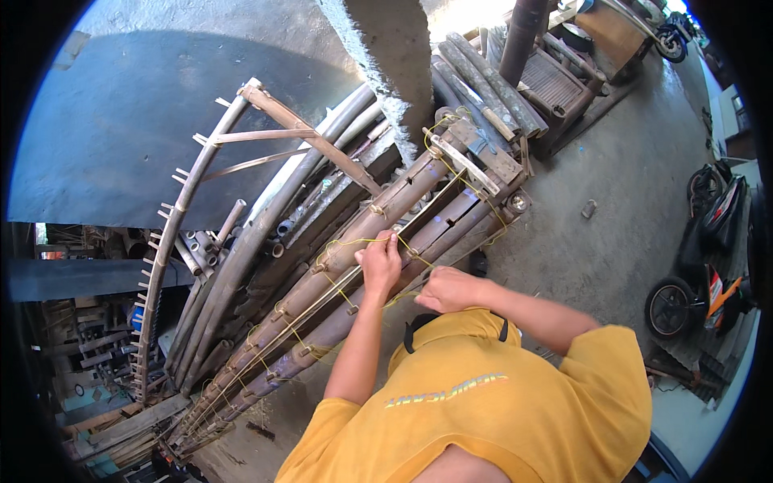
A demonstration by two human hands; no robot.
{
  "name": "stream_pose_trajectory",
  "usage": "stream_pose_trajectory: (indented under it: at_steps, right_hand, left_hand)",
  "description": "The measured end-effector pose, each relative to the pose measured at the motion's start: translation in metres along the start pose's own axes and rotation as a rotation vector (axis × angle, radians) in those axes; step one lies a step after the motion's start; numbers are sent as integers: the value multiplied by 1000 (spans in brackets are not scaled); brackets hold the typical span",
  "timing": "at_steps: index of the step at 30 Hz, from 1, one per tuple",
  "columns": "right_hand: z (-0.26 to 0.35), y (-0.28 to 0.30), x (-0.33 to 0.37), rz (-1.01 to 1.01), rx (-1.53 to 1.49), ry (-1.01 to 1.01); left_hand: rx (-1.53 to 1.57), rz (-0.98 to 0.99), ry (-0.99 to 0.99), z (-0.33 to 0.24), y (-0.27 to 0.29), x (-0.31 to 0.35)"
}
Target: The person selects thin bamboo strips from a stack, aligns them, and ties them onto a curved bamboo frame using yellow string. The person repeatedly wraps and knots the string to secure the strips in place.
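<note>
My left hand (380, 262) is over two long brown bamboo poles (322, 282) that lie side by side, its fingers pinched on a thin yellow cord (354, 241). Close to my body, my right hand (451, 290) is closed on the same cord, which runs between the two hands. The cord loops around small pegs along both poles and crosses from one pole to the other. At their far end the poles meet a wooden block (489, 161), with a pale wooden bar (463, 163) lying across it and cord trailing around it.
A curved pole with short pegs (181, 193) and a slanted wooden beam (314, 138) stand left of the poles. Bamboo lengths (483, 80) are stacked at the back. A rough-edged pillar (394, 72) rises close behind. Motorbikes (672, 306) are parked at the right on the concrete floor (580, 249).
</note>
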State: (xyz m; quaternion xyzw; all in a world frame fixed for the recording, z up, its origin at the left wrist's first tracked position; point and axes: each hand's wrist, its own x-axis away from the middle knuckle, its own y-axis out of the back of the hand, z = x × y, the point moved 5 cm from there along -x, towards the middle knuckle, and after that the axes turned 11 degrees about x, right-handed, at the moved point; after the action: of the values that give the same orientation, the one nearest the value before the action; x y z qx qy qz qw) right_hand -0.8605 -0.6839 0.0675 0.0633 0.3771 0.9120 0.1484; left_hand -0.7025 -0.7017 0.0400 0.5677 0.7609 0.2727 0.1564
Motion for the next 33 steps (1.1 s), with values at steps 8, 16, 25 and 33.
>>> stream_pose_trajectory:
  at_steps: [8,16,25,33]
  right_hand:
    - [-10,-21,19,-123,72,-18]
    - [-149,2,120,-679,-282,-831]
    - [-94,115,38,-1240,-857,-237]
    - [-205,167,-99,-354,1007,-349]
  left_hand:
    - [570,-133,38,-3,39,-153]
    - [-521,130,11,-52,-15,-161]
    - [-396,-2,70,-115,-140,-71]
    - [-71,-27,-85,-92,-139,-77]
